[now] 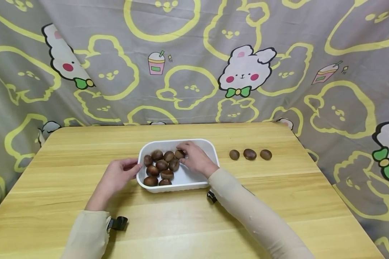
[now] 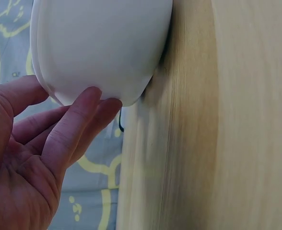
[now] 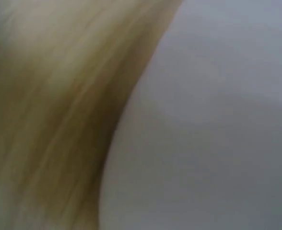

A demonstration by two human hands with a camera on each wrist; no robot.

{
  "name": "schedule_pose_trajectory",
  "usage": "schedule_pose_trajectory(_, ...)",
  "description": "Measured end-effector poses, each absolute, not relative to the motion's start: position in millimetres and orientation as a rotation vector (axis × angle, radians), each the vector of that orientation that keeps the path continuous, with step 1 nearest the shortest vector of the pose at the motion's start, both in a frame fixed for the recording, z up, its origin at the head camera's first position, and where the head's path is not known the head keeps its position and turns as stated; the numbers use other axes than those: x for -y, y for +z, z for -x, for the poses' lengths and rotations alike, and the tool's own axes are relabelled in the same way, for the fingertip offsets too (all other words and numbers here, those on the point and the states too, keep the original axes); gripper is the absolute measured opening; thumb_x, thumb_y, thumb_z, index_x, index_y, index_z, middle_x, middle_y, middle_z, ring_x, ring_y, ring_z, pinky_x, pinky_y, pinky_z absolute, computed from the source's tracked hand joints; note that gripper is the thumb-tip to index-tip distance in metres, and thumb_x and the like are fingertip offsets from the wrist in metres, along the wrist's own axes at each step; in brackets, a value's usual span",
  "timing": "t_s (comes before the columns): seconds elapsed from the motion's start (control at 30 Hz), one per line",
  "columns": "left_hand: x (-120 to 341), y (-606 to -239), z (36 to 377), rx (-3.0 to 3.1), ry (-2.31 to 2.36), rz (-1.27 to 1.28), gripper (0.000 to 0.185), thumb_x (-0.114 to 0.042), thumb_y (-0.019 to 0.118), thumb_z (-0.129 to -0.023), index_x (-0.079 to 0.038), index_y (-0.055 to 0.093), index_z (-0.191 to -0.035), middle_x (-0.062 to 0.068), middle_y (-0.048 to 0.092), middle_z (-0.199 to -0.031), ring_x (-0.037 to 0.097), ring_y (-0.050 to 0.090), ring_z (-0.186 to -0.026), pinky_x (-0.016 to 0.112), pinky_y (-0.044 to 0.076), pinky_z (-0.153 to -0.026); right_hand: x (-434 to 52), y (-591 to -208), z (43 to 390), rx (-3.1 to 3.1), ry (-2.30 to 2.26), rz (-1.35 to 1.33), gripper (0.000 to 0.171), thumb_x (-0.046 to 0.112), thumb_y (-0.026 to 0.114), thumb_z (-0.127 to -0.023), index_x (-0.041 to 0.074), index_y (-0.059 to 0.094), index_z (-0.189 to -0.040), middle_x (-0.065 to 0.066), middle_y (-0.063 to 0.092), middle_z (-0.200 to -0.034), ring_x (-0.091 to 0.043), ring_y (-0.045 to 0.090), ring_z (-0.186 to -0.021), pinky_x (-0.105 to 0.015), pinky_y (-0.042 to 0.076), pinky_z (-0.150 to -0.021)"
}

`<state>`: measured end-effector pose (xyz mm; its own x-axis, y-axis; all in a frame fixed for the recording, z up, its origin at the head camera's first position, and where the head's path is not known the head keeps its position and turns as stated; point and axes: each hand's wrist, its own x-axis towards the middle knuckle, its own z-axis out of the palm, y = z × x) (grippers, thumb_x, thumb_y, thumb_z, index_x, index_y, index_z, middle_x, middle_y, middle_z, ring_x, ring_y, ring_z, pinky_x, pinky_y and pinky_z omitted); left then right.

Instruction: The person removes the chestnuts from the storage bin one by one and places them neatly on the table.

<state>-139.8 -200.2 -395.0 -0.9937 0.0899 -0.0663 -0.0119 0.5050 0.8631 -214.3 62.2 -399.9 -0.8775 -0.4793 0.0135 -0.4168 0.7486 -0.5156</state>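
Note:
A white plastic tray [image 1: 194,186] stands on the wooden table, with several brown chestnuts [image 1: 162,165] gathered in its left part. My left hand [image 1: 118,176] holds the tray's left end. In the left wrist view the fingers [image 2: 66,129] lie against the tray's outer wall [image 2: 102,43], and the thumb tip goes behind the rim. Reaching over the front right of the tray, my right hand [image 1: 196,158] has its fingertips around a chestnut [image 1: 179,154] near the back wall. The right wrist view holds only the blurred tray wall [image 3: 203,134] and wood; the hand is outside it.
To the right of the tray, three more chestnuts [image 1: 250,154] lie in a row on the table [image 1: 168,223]. A grey curtain [image 1: 194,54] with yellow cartoon outlines hangs behind and beside the table. Black wrist mounts [image 1: 117,223] show at both sleeves.

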Motion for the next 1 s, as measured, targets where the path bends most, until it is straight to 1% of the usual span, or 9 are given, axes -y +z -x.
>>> schedule_pose_trajectory(0.13,200.4,-395.6,140.9,-2.638,1.512,-0.072,0.039,-0.014,0.061,-0.099,0.012,0.057,-0.128,0.028,0.062,-0.120,0.034,0.067,-0.101,0.029,0.056,-0.077,-61.6,-401.2,215.7,-2.814,-0.847,0.703,0.041,0.008,0.073,-0.089,0.008,0.062,-0.129,-0.013,0.052,-0.135,-0.028,0.053,-0.120,-0.038,0.039,-0.104)
schedule_pose_trajectory(0.33,200.6,-393.9,141.9,-2.646,1.506,-0.069,0.039,-0.015,0.061,-0.099,0.012,0.058,-0.128,0.028,0.062,-0.120,0.034,0.067,-0.101,0.029,0.056,-0.076,-61.9,-401.5,217.9,-2.807,-0.891,0.679,0.035,0.005,0.072,-0.088,0.007,0.065,-0.122,-0.014,0.054,-0.132,-0.027,0.054,-0.117,-0.039,0.040,-0.103)
schedule_pose_trajectory(0.4,200.3,-393.7,141.4,-2.642,1.516,-0.067,0.039,-0.015,0.061,-0.099,0.012,0.058,-0.128,0.028,0.062,-0.119,0.034,0.067,-0.100,0.029,0.056,-0.077,-62.4,-402.1,218.7,-2.810,-0.897,0.693,0.033,0.003,0.072,-0.087,0.006,0.066,-0.119,-0.013,0.057,-0.127,-0.027,0.054,-0.117,-0.040,0.040,-0.103)
schedule_pose_trajectory(0.53,199.6,-395.2,137.9,-2.626,1.523,-0.058,0.039,-0.015,0.062,-0.099,0.012,0.059,-0.127,0.028,0.063,-0.118,0.032,0.068,-0.098,0.030,0.056,-0.077,-63.3,-405.3,218.7,-2.778,-0.925,0.726,0.029,0.002,0.073,-0.086,0.006,0.067,-0.113,-0.010,0.064,-0.113,-0.026,0.059,-0.109,-0.039,0.044,-0.098)
schedule_pose_trajectory(0.63,199.8,-396.9,135.8,-2.630,1.512,-0.047,0.039,-0.016,0.062,-0.099,0.012,0.059,-0.126,0.027,0.063,-0.118,0.031,0.068,-0.098,0.030,0.056,-0.077,-64.1,-407.0,217.9,-2.746,-0.944,0.713,0.028,0.003,0.073,-0.086,0.007,0.067,-0.112,-0.008,0.068,-0.108,-0.024,0.062,-0.103,-0.037,0.047,-0.094)
schedule_pose_trajectory(0.77,199.7,-397.9,136.2,-2.643,1.514,-0.046,0.041,-0.019,0.062,-0.099,0.011,0.059,-0.126,0.026,0.064,-0.118,0.030,0.068,-0.098,0.031,0.056,-0.078,-65.9,-406.1,217.7,-2.747,-0.952,0.677,0.027,0.005,0.074,-0.087,0.009,0.067,-0.113,-0.007,0.069,-0.108,-0.024,0.063,-0.103,-0.037,0.047,-0.094)
schedule_pose_trajectory(1.0,198.6,-397.4,138.4,-2.629,1.549,-0.040,0.038,-0.015,0.062,-0.099,0.012,0.059,-0.125,0.027,0.063,-0.117,0.034,0.066,-0.101,0.029,0.056,-0.076,-69.7,-397.8,218.3,-2.728,-1.032,0.626,0.033,0.008,0.076,-0.086,0.007,0.067,-0.117,-0.008,0.069,-0.112,-0.024,0.062,-0.106,-0.039,0.045,-0.097)
